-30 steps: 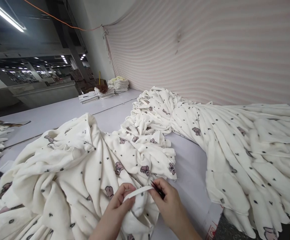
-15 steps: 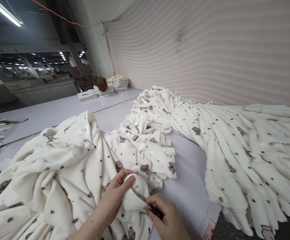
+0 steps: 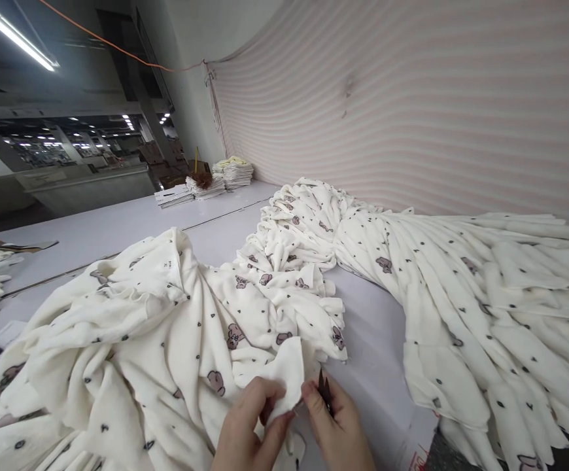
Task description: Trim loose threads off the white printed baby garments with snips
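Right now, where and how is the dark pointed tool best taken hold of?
Probably grip the dark tool by its lower part, coming from the person's side: its narrow tip points away from the person, and the right hand wraps its lower end, leaving the tip exposed.

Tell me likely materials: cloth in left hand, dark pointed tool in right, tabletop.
Cloth: matte, soft knit or fleece, judging by rounded folds; fibre unclear. Dark pointed tool: probably metal, given thin tapering tips; dull finish. Tabletop: smooth, pale, perhaps laminate or covering sheet; faint sheen.
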{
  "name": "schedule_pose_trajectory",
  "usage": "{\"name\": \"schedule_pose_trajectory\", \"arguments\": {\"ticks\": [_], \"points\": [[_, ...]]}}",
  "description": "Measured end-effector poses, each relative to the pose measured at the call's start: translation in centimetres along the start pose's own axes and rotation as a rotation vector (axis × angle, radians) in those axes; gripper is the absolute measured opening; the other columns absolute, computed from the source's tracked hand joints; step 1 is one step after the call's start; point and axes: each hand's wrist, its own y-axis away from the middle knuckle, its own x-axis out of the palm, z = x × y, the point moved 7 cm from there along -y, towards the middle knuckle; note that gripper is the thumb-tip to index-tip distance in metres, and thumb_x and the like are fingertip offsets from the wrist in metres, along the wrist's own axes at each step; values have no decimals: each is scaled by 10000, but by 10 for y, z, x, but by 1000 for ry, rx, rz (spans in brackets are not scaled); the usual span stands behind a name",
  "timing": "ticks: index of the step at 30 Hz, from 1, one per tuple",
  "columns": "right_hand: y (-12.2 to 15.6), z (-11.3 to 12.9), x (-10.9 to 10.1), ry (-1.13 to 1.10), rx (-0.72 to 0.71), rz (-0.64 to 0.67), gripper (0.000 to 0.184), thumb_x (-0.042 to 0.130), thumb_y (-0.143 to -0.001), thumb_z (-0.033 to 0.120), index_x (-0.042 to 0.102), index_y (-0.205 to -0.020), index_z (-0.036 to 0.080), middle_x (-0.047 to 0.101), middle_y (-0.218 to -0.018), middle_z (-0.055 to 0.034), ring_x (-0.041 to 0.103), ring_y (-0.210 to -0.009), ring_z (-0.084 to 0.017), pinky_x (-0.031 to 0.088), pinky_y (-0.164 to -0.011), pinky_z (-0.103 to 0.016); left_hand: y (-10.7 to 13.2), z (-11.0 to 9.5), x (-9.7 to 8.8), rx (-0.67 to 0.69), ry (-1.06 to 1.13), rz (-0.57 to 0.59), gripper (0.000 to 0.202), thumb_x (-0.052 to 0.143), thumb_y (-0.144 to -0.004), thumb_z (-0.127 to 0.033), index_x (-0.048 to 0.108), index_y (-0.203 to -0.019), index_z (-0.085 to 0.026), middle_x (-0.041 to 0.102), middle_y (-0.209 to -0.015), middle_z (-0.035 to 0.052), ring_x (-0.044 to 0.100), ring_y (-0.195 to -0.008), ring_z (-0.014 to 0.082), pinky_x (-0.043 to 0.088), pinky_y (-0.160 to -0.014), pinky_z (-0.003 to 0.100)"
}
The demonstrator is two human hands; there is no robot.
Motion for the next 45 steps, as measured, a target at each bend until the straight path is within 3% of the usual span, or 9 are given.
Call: {"name": "schedule_pose_trajectory", "arguments": {"ticks": [6, 11, 17, 24, 28, 31, 36, 39, 45], "points": [[2, 33, -13, 310, -237, 185, 127, 603, -840, 317, 618, -915, 216, 632, -838, -23, 624, -719, -161, 504, -628, -198, -4, 1, -14, 31, 58, -67, 87, 533, -874, -220, 599, -817, -221, 601, -750, -2, 554, -679, 153, 442, -631, 231], [11, 49, -9, 610, -460, 253, 286, 582, -856, 235, 633, -1138, 244, 694, -1003, -62, 673, -869, -206, 542, -702, -224, -4, -9, -12, 169, -37, 4, 111, 520, -879, -142, 584, -910, -227, 626, -831, 12, 614, -751, 148, 493, -652, 213], [8, 55, 0, 655, -433, 307, 251, 549, -877, 223, 658, -1103, 219, 715, -949, -55, 691, -823, -191, 543, -623, -205, -4, -13, -14, 202, -79, 14, 142, 515, -868, -110, 597, -920, -213, 625, -861, 27, 628, -782, 146, 505, -673, 203], [6, 55, -3, 688, -509, 251, 235, 525, -900, 257, 654, -1093, 220, 720, -959, -65, 694, -821, -201, 551, -634, -226, -7, 9, -8, -86, -17, 17, 199, 562, -873, -309, 611, -721, -190, 546, -624, -16, 491, -573, 132, 381, -536, 208], [10, 56, 2, 812, -634, 221, 254, 570, -870, 252, 640, -1113, 230, 728, -935, -69, 696, -784, -238, 551, -636, -282, -7, 2, -8, -50, -31, 32, 203, 565, -853, -270, 595, -672, -183, 518, -625, -18, 480, -584, 129, 365, -551, 205], [7, 51, 2, 736, -576, 209, 191, 524, -895, 239, 656, -1033, 241, 718, -892, -59, 690, -772, -232, 548, -653, -294, -7, 5, -5, -84, 37, 67, 196, 573, -854, -312, 637, -725, -178, 547, -665, -4, 483, -604, 132, 368, -569, 212], [-9, 36, 5, 391, -348, 253, 188, 632, -829, 233, 654, -1014, 217, 663, -968, -64, 660, -876, -189, 533, -748, -234, -7, 31, 9, -410, 431, 216, 366, 614, -811, -512, 700, -820, -157, 622, -680, 14, 537, -682, 161, 398, -638, 235], [-13, 39, 12, 344, -392, 264, 91, 569, -850, 184, 658, -838, 202, 670, -813, -32, 647, -780, -167, 494, -709, -218, -10, 31, 10, -420, 486, 269, 383, 615, -813, -525, 694, -841, -151, 641, -745, 22, 532, -730, 162, 401, -674, 236], [-16, 37, 14, 284, -303, 238, 130, 501, -889, 221, 579, -788, 197, 622, -654, 17, 598, -609, -130, 452, -591, -189, -12, 37, 8, -432, 455, 273, 374, 630, -812, -516, 676, -813, -145, 578, -693, -7, 466, -666, 125, 354, -612, 211]]}}
